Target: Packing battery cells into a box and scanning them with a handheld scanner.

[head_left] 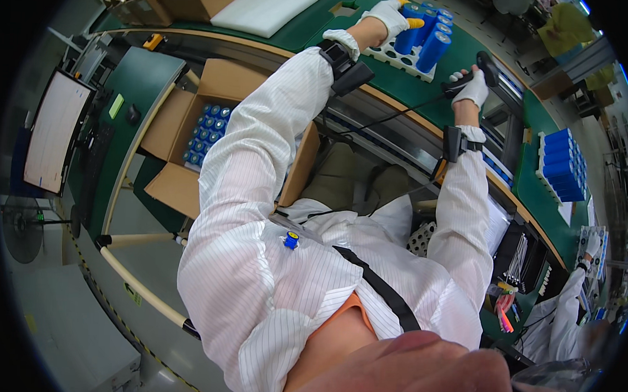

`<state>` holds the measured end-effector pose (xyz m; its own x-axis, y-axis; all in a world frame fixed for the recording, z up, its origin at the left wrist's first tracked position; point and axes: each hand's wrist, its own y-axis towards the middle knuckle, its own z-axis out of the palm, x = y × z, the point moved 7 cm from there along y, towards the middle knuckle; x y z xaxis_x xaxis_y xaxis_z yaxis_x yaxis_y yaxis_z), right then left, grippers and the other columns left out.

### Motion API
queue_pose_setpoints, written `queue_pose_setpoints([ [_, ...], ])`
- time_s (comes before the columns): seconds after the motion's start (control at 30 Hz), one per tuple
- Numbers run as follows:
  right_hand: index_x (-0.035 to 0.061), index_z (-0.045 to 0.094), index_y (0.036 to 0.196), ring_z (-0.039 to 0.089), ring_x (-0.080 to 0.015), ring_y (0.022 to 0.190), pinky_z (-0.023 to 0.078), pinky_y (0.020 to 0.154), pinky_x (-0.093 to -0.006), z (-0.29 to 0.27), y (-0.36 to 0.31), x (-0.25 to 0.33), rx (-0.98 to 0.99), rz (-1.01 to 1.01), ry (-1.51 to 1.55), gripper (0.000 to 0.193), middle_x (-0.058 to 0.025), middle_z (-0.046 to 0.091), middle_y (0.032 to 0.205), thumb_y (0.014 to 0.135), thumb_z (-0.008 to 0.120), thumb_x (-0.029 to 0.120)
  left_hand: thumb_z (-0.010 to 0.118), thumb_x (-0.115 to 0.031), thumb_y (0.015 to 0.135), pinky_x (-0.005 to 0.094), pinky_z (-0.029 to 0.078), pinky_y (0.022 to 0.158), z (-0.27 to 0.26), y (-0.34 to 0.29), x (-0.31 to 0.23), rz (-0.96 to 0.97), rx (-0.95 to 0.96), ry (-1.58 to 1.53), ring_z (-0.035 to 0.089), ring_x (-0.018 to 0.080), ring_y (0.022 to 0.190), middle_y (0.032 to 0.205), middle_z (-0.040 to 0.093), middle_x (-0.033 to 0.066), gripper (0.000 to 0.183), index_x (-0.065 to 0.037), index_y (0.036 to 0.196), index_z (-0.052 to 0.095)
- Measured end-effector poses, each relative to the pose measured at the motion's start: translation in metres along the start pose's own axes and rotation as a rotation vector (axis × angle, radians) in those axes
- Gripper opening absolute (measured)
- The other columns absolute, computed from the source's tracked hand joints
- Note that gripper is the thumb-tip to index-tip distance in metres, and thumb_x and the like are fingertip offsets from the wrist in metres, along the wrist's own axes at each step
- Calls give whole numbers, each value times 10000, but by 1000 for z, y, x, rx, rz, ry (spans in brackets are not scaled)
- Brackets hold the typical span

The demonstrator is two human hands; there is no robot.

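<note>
Reaching out with left hand [386, 20] to blue cells [433, 52] in white tray [395, 62] on green bench [312, 38]. Bending gloved, yellow-tipped fingers over top of a near-side cell, likely working from above because of close neighbours. Cannot tell if grasping that cell or just touching it. Looks upright in the holed tray, probably for spacing and to prevent rolling. Holding black scanner [488, 71] in right hand [473, 91], just beside tray, with fingers curled firmly round handle; probably gripped there to leave the head free. Trailing dark cable [398, 114] back over bench edge, seemingly slack enough for reach. Wearing dark straps with boxes on both wrists, clear of the fingers. At left, near knees, open carton [183, 181] with more cells [207, 133] in rows, flaps spread, presumably for easy access. Further right on bench, second tray [541, 162] with another block of cells [563, 158], well apart from the first, perhaps to keep batches separate. Beyond left hand, white foam [265, 9] lying flat on bench, apparently out of the way. At far right, another person's gloved hand [592, 244], near a further rack.
</note>
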<state>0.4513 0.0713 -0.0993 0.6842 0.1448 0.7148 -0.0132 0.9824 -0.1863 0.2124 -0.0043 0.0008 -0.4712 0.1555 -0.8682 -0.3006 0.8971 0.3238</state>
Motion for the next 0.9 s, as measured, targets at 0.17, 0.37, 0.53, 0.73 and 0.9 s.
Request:
queue_pose_setpoints([
  [0.17,73,501,905,495,-219,499,434,441,-347,-23,20,-31,-27,116,-53,128,-101,528,673,864,576,168,758,-254,766,272,504,844,35,7,14,15,52,61,613,217,961,1075,619,121,548,-52,1228,542],
  [0.37,56,543,964,535,-219,519,476,459,-351,-27,25,-39,-27,128,-200,178,-106,561,693,862,593,194,761,-286,758,296,494,867,48,23,22,70,67,233,620,252,962,1093,623,150,556,-53,1217,549],
  [0.53,52,550,967,551,-216,528,491,466,-336,-27,25,-41,-19,122,-226,191,-102,570,693,865,593,207,687,-475,764,359,510,820,53,45,16,99,112,740,633,357,924,1019,650,203,546,-15,1056,650],
  [0.73,43,540,956,574,-219,530,509,466,-342,-26,25,-39,-31,103,-258,203,-102,580,692,865,594,218,667,-472,766,391,508,816,63,54,9,100,222,862,623,386,925,1000,647,222,514,-7,983,671],
  [0.9,35,532,954,596,-220,546,528,477,-341,-28,22,-38,-62,108,-306,216,-108,589,698,862,599,219,658,-504,774,368,516,809,60,52,10,38,188,849,641,359,920,999,657,210,536,-1,958,686],
])
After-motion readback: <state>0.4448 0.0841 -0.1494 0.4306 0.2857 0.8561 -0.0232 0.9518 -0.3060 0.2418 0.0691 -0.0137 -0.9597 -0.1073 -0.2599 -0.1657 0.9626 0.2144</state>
